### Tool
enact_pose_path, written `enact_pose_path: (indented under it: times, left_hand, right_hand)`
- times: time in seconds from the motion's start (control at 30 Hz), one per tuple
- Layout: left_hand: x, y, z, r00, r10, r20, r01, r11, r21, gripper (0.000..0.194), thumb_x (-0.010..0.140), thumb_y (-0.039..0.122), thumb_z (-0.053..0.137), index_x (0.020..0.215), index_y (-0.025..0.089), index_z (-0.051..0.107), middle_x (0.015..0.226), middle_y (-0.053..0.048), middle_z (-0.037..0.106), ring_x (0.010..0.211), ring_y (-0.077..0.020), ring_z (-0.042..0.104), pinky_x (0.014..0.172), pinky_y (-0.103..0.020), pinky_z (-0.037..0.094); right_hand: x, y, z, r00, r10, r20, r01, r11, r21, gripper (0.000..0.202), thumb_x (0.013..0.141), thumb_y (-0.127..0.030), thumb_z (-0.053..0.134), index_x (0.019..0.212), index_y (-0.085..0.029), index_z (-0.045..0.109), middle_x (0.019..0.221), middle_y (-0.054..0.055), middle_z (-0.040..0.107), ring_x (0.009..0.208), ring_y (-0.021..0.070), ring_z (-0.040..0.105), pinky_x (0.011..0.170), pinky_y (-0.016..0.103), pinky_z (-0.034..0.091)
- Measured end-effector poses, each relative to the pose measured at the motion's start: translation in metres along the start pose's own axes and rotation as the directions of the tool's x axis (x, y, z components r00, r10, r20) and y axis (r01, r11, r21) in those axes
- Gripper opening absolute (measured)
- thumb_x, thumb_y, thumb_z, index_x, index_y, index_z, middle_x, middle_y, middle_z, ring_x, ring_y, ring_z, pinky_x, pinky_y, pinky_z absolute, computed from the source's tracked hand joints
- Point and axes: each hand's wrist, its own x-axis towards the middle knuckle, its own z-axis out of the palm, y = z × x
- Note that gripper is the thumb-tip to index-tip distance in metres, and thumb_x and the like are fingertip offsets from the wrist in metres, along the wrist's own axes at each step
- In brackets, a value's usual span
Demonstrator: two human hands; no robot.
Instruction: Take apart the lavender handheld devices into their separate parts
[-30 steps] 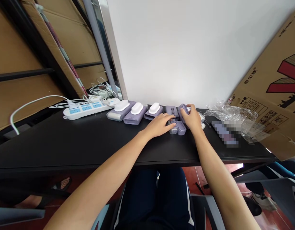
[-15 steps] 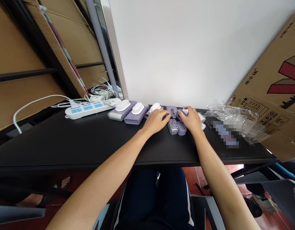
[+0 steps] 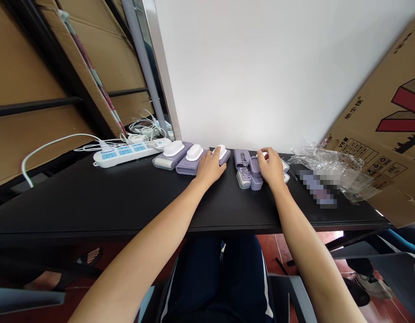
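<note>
Left hand [image 3: 209, 169] is over the third purple case [image 3: 227, 158], back row of the table [image 3: 126, 197]; fingers bent and parted, index finger reaching the white oval piece [image 3: 222, 151] on top, thumb by the case's right side. Whether this grip has firm hold of anything: can't tell.

Right hand [image 3: 271, 167] is at the right cluster, fingers curled, thumb near index, white bit [image 3: 263, 154] partly showing there. Purple tray [image 3: 254, 166] just beside the thumb; hold on either unclear, fingers hide it.

Cluster: lettered purple case [image 3: 240, 158] at the back, clear container [image 3: 243, 179] in front, small purple container [image 3: 256, 183] right beside that. White items [image 3: 285, 167] partly hidden behind right hand.

Left of left hand: middle purple case [image 3: 187, 168] and leftmost purple case [image 3: 169, 161], each topped by a white oval. Power strip [image 3: 126, 154] farther left, cable plugged in. Right side: clear plastic wrap [image 3: 328, 159], blurred-out dark item [image 3: 317, 188], cardboard box [image 3: 376, 148].
</note>
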Motion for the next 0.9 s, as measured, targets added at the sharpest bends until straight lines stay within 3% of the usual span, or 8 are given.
enact_pose_path:
  times: [0.23,0.47,0.53,0.57,0.67,0.73,0.8,0.9]
  left_hand:
    - [0.001,-0.001,0.000,0.991,-0.091,0.100,0.096,0.994,-0.048,0.089,0.095,0.039,0.066,0.172,0.018,0.027,0.146,-0.030,0.059,0.137,-0.0478,0.060,0.109,-0.055,0.049]
    - [0.002,0.002,-0.008,0.993,-0.050,-0.102,0.001,0.900,-0.436,0.093,0.088,0.039,0.075,0.169,0.025,0.033,0.152,-0.021,0.060,0.144,-0.0423,0.055,0.118,-0.056,0.043]
    - [0.001,0.008,-0.008,0.992,-0.062,-0.111,-0.025,0.763,-0.646,0.096,0.085,0.041,0.080,0.168,0.027,0.033,0.156,-0.018,0.058,0.144,-0.0367,0.056,0.119,-0.051,0.044]
    - [0.001,0.012,-0.008,0.994,-0.072,-0.080,-0.016,0.638,-0.770,0.094,0.084,0.043,0.080,0.165,0.028,0.036,0.156,-0.016,0.059,0.141,-0.0335,0.058,0.117,-0.048,0.047]
    - [0.001,0.019,-0.012,0.986,-0.060,0.156,0.162,0.115,-0.980,0.070,0.089,0.055,0.072,0.148,0.023,0.052,0.139,-0.014,0.070,0.115,-0.0248,0.073,0.096,-0.035,0.058]
    - [0.001,0.021,-0.018,0.960,-0.005,0.282,0.279,-0.103,-0.955,0.059,0.094,0.060,0.061,0.135,0.017,0.061,0.121,-0.014,0.076,0.095,-0.0206,0.076,0.080,-0.028,0.059]
    - [0.001,0.021,-0.025,0.945,0.037,0.326,0.327,-0.187,-0.926,0.059,0.098,0.062,0.052,0.130,0.014,0.065,0.109,-0.014,0.078,0.084,-0.0181,0.075,0.071,-0.024,0.057]
    - [0.001,0.020,-0.031,0.937,0.057,0.344,0.348,-0.214,-0.913,0.062,0.100,0.064,0.047,0.130,0.013,0.067,0.103,-0.014,0.080,0.075,-0.0166,0.073,0.061,-0.022,0.055]
  right_hand:
    - [0.000,0.000,0.000,1.000,-0.018,-0.004,0.018,1.000,0.024,0.032,0.100,-0.047,0.050,0.108,-0.024,0.070,0.096,0.008,0.068,0.095,0.0279,0.063,0.089,0.040,0.045]
    - [0.000,-0.001,-0.001,0.999,-0.021,-0.047,0.026,0.994,0.109,0.030,0.098,-0.046,0.052,0.106,-0.024,0.071,0.093,0.006,0.067,0.091,0.0253,0.062,0.088,0.040,0.046]
    - [0.001,-0.001,-0.001,0.997,-0.030,-0.068,0.041,0.986,0.163,0.030,0.097,-0.046,0.053,0.107,-0.024,0.071,0.090,0.005,0.066,0.090,0.0244,0.062,0.088,0.039,0.046]
    - [0.001,-0.001,-0.001,0.996,-0.031,-0.081,0.047,0.980,0.193,0.030,0.097,-0.046,0.054,0.108,-0.023,0.070,0.089,0.004,0.066,0.089,0.0240,0.062,0.087,0.039,0.047]
    - [0.002,0.000,-0.001,0.992,-0.024,-0.123,0.056,0.963,0.263,0.032,0.097,-0.046,0.054,0.111,-0.023,0.070,0.089,0.003,0.065,0.086,0.0230,0.062,0.085,0.039,0.047]
    - [0.002,0.000,-0.001,0.989,-0.024,-0.145,0.064,0.958,0.281,0.032,0.097,-0.047,0.054,0.111,-0.023,0.070,0.089,0.003,0.065,0.086,0.0225,0.062,0.084,0.038,0.047]
    - [0.002,0.000,-0.001,0.988,-0.030,-0.150,0.073,0.955,0.289,0.031,0.097,-0.047,0.054,0.109,-0.023,0.070,0.088,0.003,0.065,0.085,0.0221,0.061,0.084,0.038,0.047]
    - [0.002,0.001,0.000,0.988,-0.035,-0.149,0.078,0.952,0.295,0.030,0.098,-0.047,0.055,0.109,-0.023,0.070,0.086,0.002,0.065,0.084,0.0217,0.061,0.083,0.038,0.047]
